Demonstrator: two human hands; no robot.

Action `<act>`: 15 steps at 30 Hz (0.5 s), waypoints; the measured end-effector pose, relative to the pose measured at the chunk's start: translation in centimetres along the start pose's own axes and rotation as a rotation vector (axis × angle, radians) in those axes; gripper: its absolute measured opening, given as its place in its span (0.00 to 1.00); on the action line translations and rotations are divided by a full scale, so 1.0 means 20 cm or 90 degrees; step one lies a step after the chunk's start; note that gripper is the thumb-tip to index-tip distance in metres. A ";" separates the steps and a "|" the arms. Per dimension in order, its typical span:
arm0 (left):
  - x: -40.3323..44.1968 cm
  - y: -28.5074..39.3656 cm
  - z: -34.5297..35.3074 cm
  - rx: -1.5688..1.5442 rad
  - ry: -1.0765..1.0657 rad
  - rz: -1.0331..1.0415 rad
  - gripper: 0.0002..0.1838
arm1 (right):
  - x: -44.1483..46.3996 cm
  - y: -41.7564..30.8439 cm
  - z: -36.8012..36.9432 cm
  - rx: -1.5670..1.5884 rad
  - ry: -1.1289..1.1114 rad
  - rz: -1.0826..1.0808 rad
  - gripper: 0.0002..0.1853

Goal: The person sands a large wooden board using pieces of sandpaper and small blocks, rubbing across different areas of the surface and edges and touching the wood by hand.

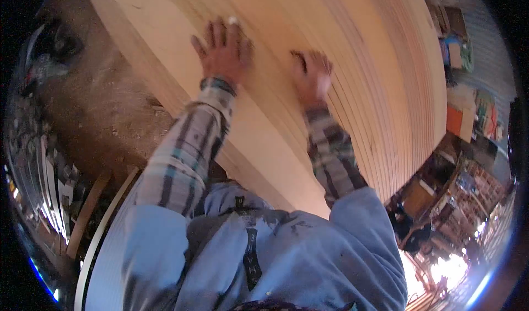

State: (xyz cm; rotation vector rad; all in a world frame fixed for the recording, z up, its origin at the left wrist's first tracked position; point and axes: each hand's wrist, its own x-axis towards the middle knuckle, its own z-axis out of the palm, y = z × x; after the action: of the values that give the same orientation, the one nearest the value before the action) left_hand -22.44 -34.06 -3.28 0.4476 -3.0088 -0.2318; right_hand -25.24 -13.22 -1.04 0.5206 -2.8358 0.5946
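Note:
A broad panel of pale, striped wood (264,112), made of long boards side by side, stretches out in front of my body. My left hand (223,52) lies on its surface with the fingers spread. A small white spot shows at one of its fingertips; I cannot tell what it is. To the right, my right hand (313,78) is at the panel too, its fingers curled and slightly blurred by motion. Something dark shows by its thumb, too unclear to name.
Brown dirt floor (104,85) lies left of the panel. Long wooden strips (91,217) lean at lower left. Boxes and clutter (460,115) line the right side, with stacked bricks or blocks (476,187) lower down and bright light beyond.

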 end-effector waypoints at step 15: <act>-0.02 -0.05 0.03 -0.042 0.045 0.011 0.33 | 0.04 -0.12 0.01 -0.033 0.003 -0.034 0.12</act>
State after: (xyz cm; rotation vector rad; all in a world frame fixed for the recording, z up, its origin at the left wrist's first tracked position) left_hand -21.88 -34.73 -4.11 0.4151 -2.9257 -0.3055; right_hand -25.11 -15.54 -0.17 0.5835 -2.8152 0.5100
